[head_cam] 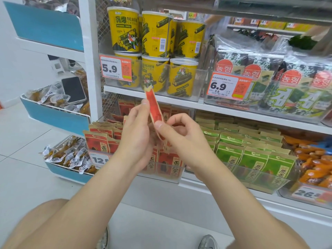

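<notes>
At least seven yellow cylindrical snack cans (pixel 156 33) stand at the left end of the white upper shelf (pixel 179 100) — three below, the rest stacked on top. Four white-and-orange paper price tags (pixel 116 69) hang along the shelf front edges. There are three blue-fronted white side bins (pixel 53 117) — one black flat smartphone (pixel 73 89) lies in the middle one. One thin red packet (pixel 154 108) is held.

Red packet (pixel 154 106) base hidden, price tag (pixel 310 194) blurred — cropped

A price tag (pixel 115 68) on the upper left bin reads 5.9; the yellow cans (pixel 125 31) behind it carry 嗨爆. The tag to the right (pixel 229 86) reads 6.9 (a small 7.5 beneath), fronting seaweed packs (pixel 253 72) marked 농형. The lower left tag (pixel 100 159) begins 12, and the lower right tag (pixel 310 193) begins 26.
</notes>
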`<state>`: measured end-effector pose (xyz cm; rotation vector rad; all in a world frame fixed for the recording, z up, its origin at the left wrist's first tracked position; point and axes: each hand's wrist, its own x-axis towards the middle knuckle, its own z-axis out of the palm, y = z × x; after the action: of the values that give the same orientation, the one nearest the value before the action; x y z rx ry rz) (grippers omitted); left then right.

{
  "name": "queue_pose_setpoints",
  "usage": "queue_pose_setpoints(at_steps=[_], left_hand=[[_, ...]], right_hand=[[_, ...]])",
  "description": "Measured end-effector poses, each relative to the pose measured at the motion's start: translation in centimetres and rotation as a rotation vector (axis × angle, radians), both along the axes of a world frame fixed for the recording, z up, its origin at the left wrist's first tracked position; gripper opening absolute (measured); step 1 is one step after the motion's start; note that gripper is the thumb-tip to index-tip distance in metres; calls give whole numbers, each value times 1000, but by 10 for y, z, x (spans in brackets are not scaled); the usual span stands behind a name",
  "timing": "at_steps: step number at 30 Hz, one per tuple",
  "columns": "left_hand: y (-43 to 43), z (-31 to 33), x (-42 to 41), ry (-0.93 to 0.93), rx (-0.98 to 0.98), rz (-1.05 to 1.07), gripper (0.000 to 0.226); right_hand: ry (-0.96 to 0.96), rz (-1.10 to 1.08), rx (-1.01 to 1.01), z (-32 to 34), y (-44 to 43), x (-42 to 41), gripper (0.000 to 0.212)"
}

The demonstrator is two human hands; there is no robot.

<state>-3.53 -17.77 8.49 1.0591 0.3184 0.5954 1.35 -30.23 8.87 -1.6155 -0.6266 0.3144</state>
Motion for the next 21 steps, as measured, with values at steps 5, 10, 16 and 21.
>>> queue_pose_setpoints(at_steps=[5, 10, 16, 21], left_hand=[[-11, 1, -6, -22, 337, -47, 19], [-10, 5, -15, -95, 491, 11, 18], [-11, 0, -18, -58, 507, 40, 17], [-5, -3, -18, -37, 445, 26, 20]], right_hand=[[-157, -196, 116, -4, -1, 9, 48], [-203, -146, 181, -9, -3, 19, 51], [-260, -178, 119, -14, -2, 21, 48], [-210, -138, 142, -16, 2, 20, 50]])
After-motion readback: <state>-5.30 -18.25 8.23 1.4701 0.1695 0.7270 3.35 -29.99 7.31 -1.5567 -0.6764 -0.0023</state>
